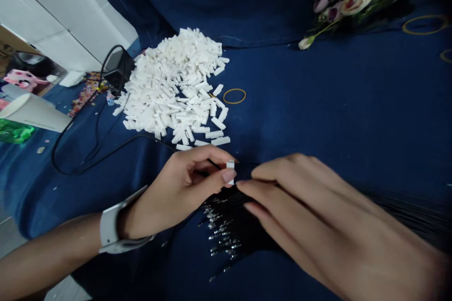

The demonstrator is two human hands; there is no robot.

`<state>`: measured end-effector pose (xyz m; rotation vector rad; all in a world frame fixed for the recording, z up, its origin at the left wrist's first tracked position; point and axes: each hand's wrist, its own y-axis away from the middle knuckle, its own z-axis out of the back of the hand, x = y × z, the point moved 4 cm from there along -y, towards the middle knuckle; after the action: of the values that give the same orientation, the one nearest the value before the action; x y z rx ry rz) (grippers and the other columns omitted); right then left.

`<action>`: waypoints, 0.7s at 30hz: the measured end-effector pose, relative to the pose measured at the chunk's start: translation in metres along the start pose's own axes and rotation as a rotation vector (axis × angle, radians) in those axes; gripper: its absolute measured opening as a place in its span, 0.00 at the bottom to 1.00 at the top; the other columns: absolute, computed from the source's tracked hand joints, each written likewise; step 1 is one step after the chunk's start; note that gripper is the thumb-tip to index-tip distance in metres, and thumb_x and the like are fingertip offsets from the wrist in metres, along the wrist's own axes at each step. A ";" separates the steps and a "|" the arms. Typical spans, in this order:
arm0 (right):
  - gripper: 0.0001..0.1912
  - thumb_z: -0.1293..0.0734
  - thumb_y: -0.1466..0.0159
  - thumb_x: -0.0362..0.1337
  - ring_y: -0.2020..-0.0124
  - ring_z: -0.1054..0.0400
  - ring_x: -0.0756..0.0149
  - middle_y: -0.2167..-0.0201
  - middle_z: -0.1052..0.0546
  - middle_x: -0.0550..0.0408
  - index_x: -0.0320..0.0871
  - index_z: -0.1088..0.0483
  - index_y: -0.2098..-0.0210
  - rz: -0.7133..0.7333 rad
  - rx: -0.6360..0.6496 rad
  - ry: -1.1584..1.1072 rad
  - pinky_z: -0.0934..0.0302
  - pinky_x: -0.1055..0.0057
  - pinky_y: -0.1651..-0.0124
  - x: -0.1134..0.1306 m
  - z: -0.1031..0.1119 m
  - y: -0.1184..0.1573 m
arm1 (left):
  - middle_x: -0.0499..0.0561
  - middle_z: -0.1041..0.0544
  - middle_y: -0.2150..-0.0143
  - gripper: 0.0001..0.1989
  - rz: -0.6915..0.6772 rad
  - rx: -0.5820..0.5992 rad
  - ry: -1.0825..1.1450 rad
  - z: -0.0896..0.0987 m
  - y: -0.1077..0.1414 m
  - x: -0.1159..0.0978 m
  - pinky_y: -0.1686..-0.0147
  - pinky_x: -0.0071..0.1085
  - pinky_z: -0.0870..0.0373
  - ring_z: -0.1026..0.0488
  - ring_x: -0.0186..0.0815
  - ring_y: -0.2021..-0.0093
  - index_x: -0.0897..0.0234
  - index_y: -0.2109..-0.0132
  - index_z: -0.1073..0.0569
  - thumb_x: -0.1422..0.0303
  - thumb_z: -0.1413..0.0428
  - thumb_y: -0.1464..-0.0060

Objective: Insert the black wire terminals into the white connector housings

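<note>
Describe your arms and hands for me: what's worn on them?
Your left hand and right hand are bare: no gloves or rings show. The left wrist wears a wide, pale grey wristband, watch-like, with its face out of sight. The left forearm has no sleeve. The left thumb has a long, smooth nail. The right wrist is out of view.

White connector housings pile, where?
Head view: the pile lies upper centre on the blue cloth, above the left hand, a rubber band to its right.
</note>
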<state>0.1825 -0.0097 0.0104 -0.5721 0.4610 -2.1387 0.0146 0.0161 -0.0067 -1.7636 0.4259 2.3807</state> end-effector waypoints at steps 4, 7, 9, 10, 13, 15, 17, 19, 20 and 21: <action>0.11 0.40 0.38 0.22 0.68 0.40 0.62 0.69 0.31 0.51 0.40 0.31 0.70 0.029 0.141 -0.043 0.44 0.64 0.65 -0.001 -0.010 0.001 | 0.45 0.22 0.70 0.04 0.021 0.012 0.013 0.000 -0.002 -0.001 0.72 0.16 0.26 0.23 0.28 0.70 0.63 0.60 0.24 0.71 0.40 0.44; 0.09 0.38 0.38 0.24 0.69 0.42 0.63 0.70 0.32 0.52 0.41 0.32 0.72 0.004 0.163 -0.055 0.45 0.64 0.65 -0.005 -0.012 0.001 | 0.45 0.22 0.70 0.04 0.037 0.022 0.015 -0.001 -0.003 -0.002 0.72 0.15 0.26 0.22 0.27 0.69 0.64 0.60 0.24 0.72 0.41 0.44; 0.10 0.38 0.37 0.24 0.69 0.43 0.63 0.71 0.34 0.53 0.41 0.33 0.72 0.003 0.159 -0.042 0.46 0.64 0.66 -0.006 -0.013 0.001 | 0.44 0.22 0.70 0.04 0.040 0.033 0.022 -0.002 -0.004 -0.002 0.72 0.13 0.26 0.23 0.26 0.69 0.64 0.60 0.24 0.72 0.41 0.44; 0.10 0.39 0.37 0.24 0.70 0.43 0.63 0.72 0.34 0.53 0.41 0.33 0.72 0.005 0.153 -0.041 0.47 0.64 0.66 -0.006 -0.013 0.000 | 0.44 0.22 0.70 0.03 0.039 0.040 0.027 -0.002 -0.004 -0.002 0.72 0.12 0.27 0.23 0.25 0.69 0.64 0.60 0.24 0.72 0.41 0.44; 0.09 0.39 0.38 0.23 0.70 0.43 0.64 0.71 0.34 0.54 0.41 0.33 0.71 0.023 0.151 -0.056 0.48 0.65 0.66 -0.006 -0.013 0.000 | 0.43 0.23 0.70 0.03 0.036 0.047 0.039 -0.002 -0.003 -0.002 0.72 0.11 0.27 0.23 0.24 0.69 0.64 0.61 0.24 0.73 0.41 0.44; 0.08 0.39 0.38 0.24 0.70 0.43 0.63 0.71 0.33 0.53 0.40 0.32 0.71 0.047 0.152 -0.024 0.48 0.64 0.66 -0.004 -0.013 -0.001 | 0.43 0.23 0.70 0.04 0.042 0.046 0.041 -0.001 -0.002 -0.002 0.72 0.11 0.27 0.23 0.23 0.70 0.64 0.61 0.24 0.74 0.40 0.45; 0.09 0.39 0.40 0.23 0.70 0.42 0.62 0.71 0.33 0.52 0.40 0.31 0.70 0.077 0.144 0.049 0.46 0.63 0.65 -0.002 -0.012 -0.001 | 0.42 0.23 0.71 0.04 0.052 0.047 0.043 0.000 -0.002 -0.002 0.72 0.11 0.27 0.23 0.23 0.70 0.64 0.61 0.24 0.74 0.40 0.45; 0.11 0.40 0.40 0.21 0.69 0.41 0.61 0.71 0.32 0.51 0.39 0.31 0.69 0.086 0.143 0.103 0.46 0.63 0.65 -0.002 -0.011 -0.001 | 0.42 0.22 0.71 0.04 0.059 0.047 0.050 0.000 -0.003 -0.002 0.72 0.10 0.27 0.23 0.23 0.70 0.64 0.61 0.24 0.74 0.40 0.45; 0.11 0.41 0.40 0.21 0.69 0.41 0.61 0.71 0.32 0.51 0.40 0.31 0.69 0.083 0.134 0.107 0.46 0.63 0.65 -0.003 -0.010 -0.002 | 0.42 0.22 0.71 0.03 0.061 0.042 0.056 0.000 -0.003 -0.002 0.72 0.10 0.27 0.22 0.23 0.70 0.64 0.61 0.24 0.74 0.40 0.45; 0.12 0.41 0.39 0.21 0.69 0.41 0.61 0.71 0.32 0.51 0.40 0.31 0.69 0.072 0.118 0.101 0.45 0.63 0.65 -0.005 -0.009 -0.002 | 0.42 0.22 0.71 0.03 0.062 0.037 0.062 0.000 -0.003 -0.002 0.72 0.10 0.27 0.22 0.23 0.71 0.64 0.61 0.24 0.74 0.40 0.45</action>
<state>0.1791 -0.0040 0.0029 -0.3767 0.4012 -2.1169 0.0158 0.0195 -0.0049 -1.8380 0.5368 2.3484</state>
